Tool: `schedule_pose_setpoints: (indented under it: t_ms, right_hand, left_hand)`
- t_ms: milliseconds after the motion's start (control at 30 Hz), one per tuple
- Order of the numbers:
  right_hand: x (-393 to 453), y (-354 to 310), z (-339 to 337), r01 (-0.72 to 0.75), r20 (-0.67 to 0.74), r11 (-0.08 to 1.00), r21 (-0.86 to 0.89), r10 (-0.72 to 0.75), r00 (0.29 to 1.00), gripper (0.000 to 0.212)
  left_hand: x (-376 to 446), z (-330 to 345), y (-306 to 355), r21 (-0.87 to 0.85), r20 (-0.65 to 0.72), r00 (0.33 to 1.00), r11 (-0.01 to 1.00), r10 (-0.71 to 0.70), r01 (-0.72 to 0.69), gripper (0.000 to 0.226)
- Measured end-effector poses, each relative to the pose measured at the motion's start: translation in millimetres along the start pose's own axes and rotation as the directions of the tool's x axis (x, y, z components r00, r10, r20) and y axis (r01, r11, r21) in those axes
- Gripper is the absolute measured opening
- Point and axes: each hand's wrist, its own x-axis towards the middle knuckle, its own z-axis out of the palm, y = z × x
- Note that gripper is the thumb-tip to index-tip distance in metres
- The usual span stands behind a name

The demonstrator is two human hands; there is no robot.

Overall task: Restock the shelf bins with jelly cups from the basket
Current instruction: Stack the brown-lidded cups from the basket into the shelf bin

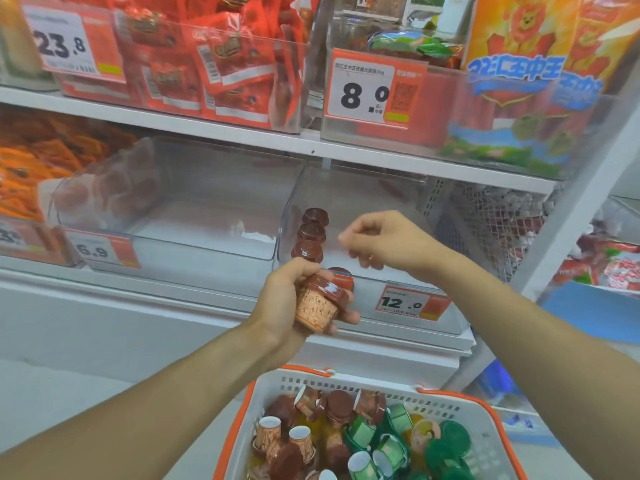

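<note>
My left hand (294,299) grips brown-lidded jelly cups (320,303) in front of the clear shelf bin (363,216) marked 12.0. Three brown cups (311,235) stand in a row along that bin's left wall, and a fourth cup (341,271) shows just behind my left fingers. My right hand (381,242) hovers over the bin's front with its fingers loosely curled and nothing in them. Below, the white basket with orange rim (460,407) holds several brown, green and yellow jelly cups (346,434).
A second clear bin (207,202), tagged 6.9, stands to the left. Orange snack packs (31,168) fill the far-left bin. The shelf above (242,133) carries red packets and a bin priced 8.0. A white wire rack (491,220) stands at the right.
</note>
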Motion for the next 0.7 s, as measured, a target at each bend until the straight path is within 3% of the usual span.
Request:
schedule_pose_setpoints:
  t_ms: [67, 133, 300, 500, 600, 700]
  right_hand:
    - [-26.7, -11.0, -5.4, 0.030, 0.277, 0.998, 0.058, -0.045, 0.960, 0.031]
    - [-44.0, -10.6, -6.3, 0.059, 0.417, 0.998, 0.016, -0.060, 0.907, 0.043]
    - [-54.9, 5.8, 3.3, 0.144, 0.333, 0.989, -0.034, -0.125, 0.935, 0.035]
    - [-59.7, 28.4, -10.3, 0.086, 0.252, 0.964, 0.253, -0.151, 0.956, 0.032]
    - [-62.9, 42.6, -8.1, 0.133, 0.079, 0.907, 0.399, -0.179, 0.981, 0.036]
    - [-63.8, 51.4, -2.5, 0.189, -0.010, 0.804, 0.563, -0.222, 0.975, 0.040]
  left_hand:
    - [-1.1, 0.0, 0.6, 0.028, 0.092, 0.995, 0.999, -0.041, 0.038, 0.037]
    - [0.0, 0.2, -2.7, 0.063, 0.165, 0.984, 0.996, -0.074, 0.064, 0.046]
    - [1.1, 8.1, -9.8, 0.091, 0.168, 0.980, 0.992, -0.107, 0.093, 0.072]
    - [-3.5, 11.1, -5.8, -0.031, 0.007, 0.999, 0.998, -0.052, 0.052, 0.053]
    - [-6.2, 13.2, -0.3, -0.022, 0.068, 0.997, 0.999, -0.035, 0.037, 0.028]
    - [-8.6, 14.1, 1.9, -0.021, 0.127, 0.987, 0.994, -0.101, 0.105, 0.029]
